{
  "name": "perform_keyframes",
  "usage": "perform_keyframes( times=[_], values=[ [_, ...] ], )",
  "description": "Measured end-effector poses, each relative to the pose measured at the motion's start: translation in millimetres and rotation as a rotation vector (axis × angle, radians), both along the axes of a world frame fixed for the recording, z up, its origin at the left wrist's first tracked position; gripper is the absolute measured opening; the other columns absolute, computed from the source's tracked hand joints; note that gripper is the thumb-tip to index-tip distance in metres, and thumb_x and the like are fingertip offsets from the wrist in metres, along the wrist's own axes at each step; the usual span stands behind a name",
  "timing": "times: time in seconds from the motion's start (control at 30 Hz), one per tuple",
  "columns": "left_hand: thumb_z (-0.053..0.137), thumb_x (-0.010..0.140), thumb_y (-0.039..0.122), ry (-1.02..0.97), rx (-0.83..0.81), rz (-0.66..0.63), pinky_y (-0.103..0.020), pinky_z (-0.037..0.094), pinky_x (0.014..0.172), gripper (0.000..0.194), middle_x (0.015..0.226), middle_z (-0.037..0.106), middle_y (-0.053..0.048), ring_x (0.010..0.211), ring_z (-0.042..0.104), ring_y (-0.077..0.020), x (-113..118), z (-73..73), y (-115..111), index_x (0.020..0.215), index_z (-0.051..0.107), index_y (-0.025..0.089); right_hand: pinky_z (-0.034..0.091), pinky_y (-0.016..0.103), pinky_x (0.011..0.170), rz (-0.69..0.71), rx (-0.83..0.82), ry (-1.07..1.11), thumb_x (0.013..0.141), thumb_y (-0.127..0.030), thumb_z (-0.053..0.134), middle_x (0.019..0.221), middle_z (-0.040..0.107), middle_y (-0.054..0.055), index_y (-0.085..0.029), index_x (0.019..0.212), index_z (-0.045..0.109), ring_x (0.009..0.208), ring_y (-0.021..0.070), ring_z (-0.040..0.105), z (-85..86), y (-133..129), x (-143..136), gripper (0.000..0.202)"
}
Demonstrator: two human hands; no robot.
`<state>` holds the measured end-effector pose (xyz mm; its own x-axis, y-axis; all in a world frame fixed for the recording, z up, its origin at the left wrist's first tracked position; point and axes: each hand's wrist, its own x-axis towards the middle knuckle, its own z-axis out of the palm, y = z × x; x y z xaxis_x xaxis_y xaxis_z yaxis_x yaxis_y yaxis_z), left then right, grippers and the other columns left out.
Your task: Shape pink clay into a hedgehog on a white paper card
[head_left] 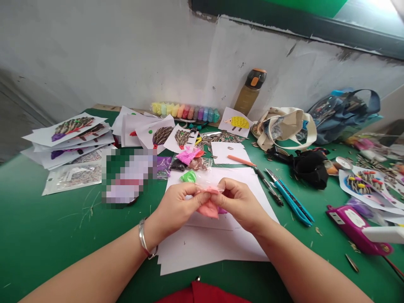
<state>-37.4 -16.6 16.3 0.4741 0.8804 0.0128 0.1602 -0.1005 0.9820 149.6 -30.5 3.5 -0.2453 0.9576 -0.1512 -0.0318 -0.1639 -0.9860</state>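
Both hands meet over white paper sheets (pixel 202 248) near the middle of the green table. My left hand (pixel 179 206) pinches the left side of a clear bag of pink clay (pixel 208 209), and my right hand (pixel 241 204) pinches its right side. The thumbs nearly touch at the bag's top edge. Just behind the fingers lie a green clay bag (pixel 188 176), a bright pink one (pixel 188 155) and a purple one (pixel 163 165). Some purple material shows partly under the pink bag.
Seed-covered pictures (pixel 74 128) are stacked at left. A bottle (pixel 251 92) stands by the wall, beside a row of coloured clay bags (pixel 186 112). At right are a pen (pixel 269 187), a blue cutter (pixel 290 198), a cloth bag (pixel 284 126) and a magenta power strip (pixel 355 227).
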Motion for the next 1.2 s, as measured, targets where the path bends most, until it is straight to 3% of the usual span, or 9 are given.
perform_keyframes(
  times=[0.07,0.13,0.2,0.33,0.4,0.5,0.77,0.97,1.2],
  values=[
    [0.061,0.094,0.036,0.059,0.069,0.028,-0.027,0.052,0.08,0.033,0.072,0.077,0.001,0.075,0.07,-0.0159,-0.6,-2.5,0.4,0.067,0.075,0.022,0.043,0.025,0.059,0.086,-0.048,-0.001,0.08,-0.041,0.078,0.067,0.061,-0.002,-0.018,0.075,0.058,0.063,0.012,0.057,3.5,1.5,2.9,0.031],
    [0.06,0.094,0.035,0.101,0.083,0.091,-0.028,0.052,0.078,0.026,0.08,0.077,-0.001,0.08,0.07,-0.0173,-1.4,-5.2,0.9,0.079,0.076,0.021,0.047,0.028,0.064,0.144,-0.046,-0.056,0.081,-0.041,0.077,0.079,0.067,0.002,-0.018,0.09,0.065,0.071,0.0151,0.062,6.9,1.9,6.0,0.027],
    [0.058,0.094,0.033,0.097,0.073,0.116,-0.028,0.052,0.077,0.021,0.087,0.076,-0.002,0.082,0.07,-0.0176,-2.0,-6.9,1.5,0.089,0.075,0.02,0.049,0.029,0.064,0.1,0.03,-0.145,0.083,-0.042,0.075,0.091,0.068,0.004,-0.02,0.104,0.066,0.072,0.0153,0.063,9.7,0.8,8.1,0.031],
    [0.058,0.095,0.033,0.112,0.139,0.13,-0.028,0.051,0.079,0.021,0.086,0.075,0.0,0.083,0.069,-0.0164,-2.3,-6.6,1.6,0.087,0.073,0.021,0.05,0.032,0.07,-0.136,0.448,-0.334,0.086,-0.03,0.07,0.092,0.063,0.003,-0.021,0.102,0.066,0.073,0.0142,0.058,15.0,-4.5,7.8,0.019],
    [0.058,0.096,0.035,0.134,0.166,0.113,-0.028,0.051,0.079,0.024,0.083,0.074,0.0,0.081,0.069,-0.0162,-2.4,-6.7,1.2,0.084,0.074,0.022,0.051,0.033,0.075,-0.159,0.657,-0.415,0.086,-0.021,0.068,0.092,0.063,0.003,-0.021,0.099,0.066,0.081,0.0159,0.059,17.1,-7.0,6.4,0.013],
    [0.057,0.097,0.038,0.156,0.179,0.106,-0.029,0.052,0.078,0.025,0.089,0.074,0.0,0.079,0.068,-0.0157,-3.1,-9.2,0.8,0.086,0.074,0.023,0.053,0.032,0.077,-0.137,0.805,-0.503,0.087,-0.014,0.065,0.097,0.064,0.005,-0.022,0.098,0.067,0.09,0.0176,0.06,17.6,-8.9,4.7,0.014],
    [0.059,0.095,0.037,0.224,0.307,0.115,-0.027,0.05,0.067,0.023,0.08,0.07,-0.002,0.072,0.062,-0.0157,-2.7,-14.2,-0.7,0.089,0.074,0.021,0.055,0.033,0.074,-0.135,0.793,-0.579,0.088,-0.011,0.059,0.099,0.065,0.005,-0.023,0.1,0.063,0.083,0.0167,0.061,11.4,-7.5,4.7,0.018],
    [0.054,0.098,0.033,0.214,0.362,0.066,-0.028,0.049,0.072,0.025,0.082,0.069,-0.002,0.076,0.061,-0.0157,-2.7,-14.3,-1.5,0.087,0.071,0.019,0.053,0.032,0.073,-0.131,0.753,-0.572,0.089,-0.01,0.058,0.095,0.065,0.004,-0.023,0.103,0.062,0.079,0.0155,0.06,10.5,-7.8,3.9,0.019],
    [0.05,0.1,0.027,0.181,0.382,0.066,-0.028,0.049,0.076,0.022,0.088,0.07,-0.002,0.081,0.062,-0.0156,-2.3,-15.0,-1.2,0.093,0.07,0.02,0.053,0.03,0.074,-0.117,0.838,-0.599,0.09,-0.008,0.055,0.092,0.064,0.004,-0.023,0.101,0.064,0.086,0.0165,0.062,9.2,-8.3,3.0,0.02]
  ],
)
